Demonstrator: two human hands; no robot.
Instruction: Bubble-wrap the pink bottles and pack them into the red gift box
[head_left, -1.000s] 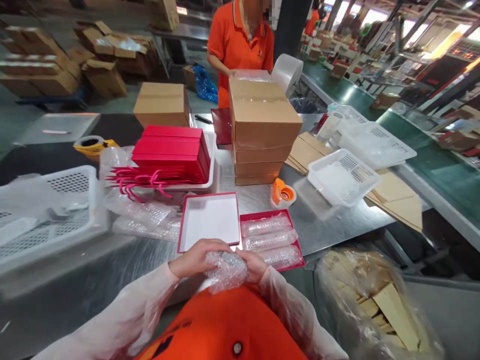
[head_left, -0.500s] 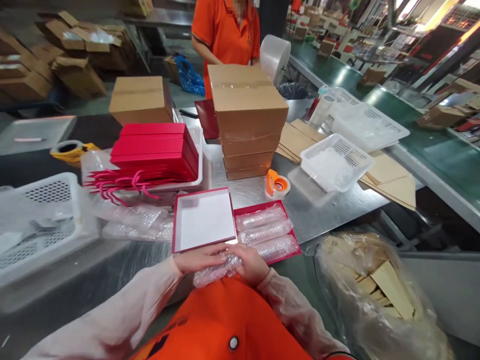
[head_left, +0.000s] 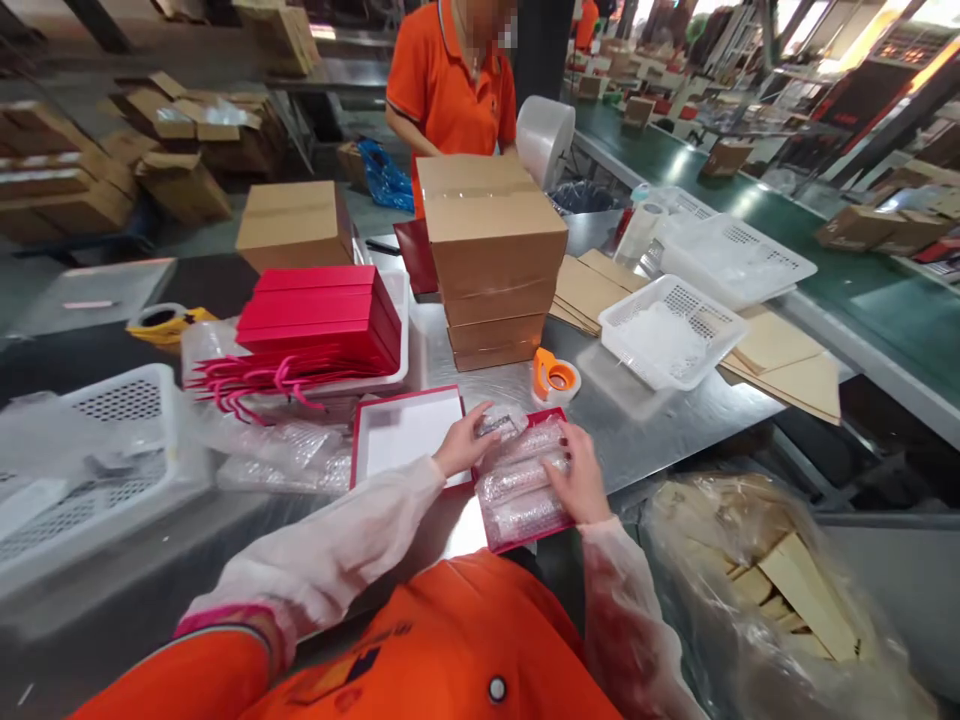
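A shallow red box (head_left: 525, 541) in front of me holds several bubble-wrapped rolls (head_left: 525, 478) lying side by side. My left hand (head_left: 463, 446) is closed on one bubble-wrapped roll (head_left: 505, 420) at the box's far left corner; part of that roll is hidden by the fingers. At the box's right side, my right hand (head_left: 583, 480) has thumb and fingers around the end of a roll in the box. The white-lined red box lid (head_left: 409, 435) lies just left, its inside facing up, with my left forearm over its near edge.
Red gift bags (head_left: 315, 310) fill a white tray. Behind the box stand stacked cartons (head_left: 491, 260) and an orange tape dispenser (head_left: 553, 375). White baskets (head_left: 671, 330) sit right, another basket (head_left: 112, 450) left. A plastic sack (head_left: 780, 590) is near right. A co-worker (head_left: 454, 90) stands opposite.
Both hands have moved forward from near my body. The left carried the bubble-wrapped roll to the box's far side; the right went to the box's right side. The box has shifted slightly.
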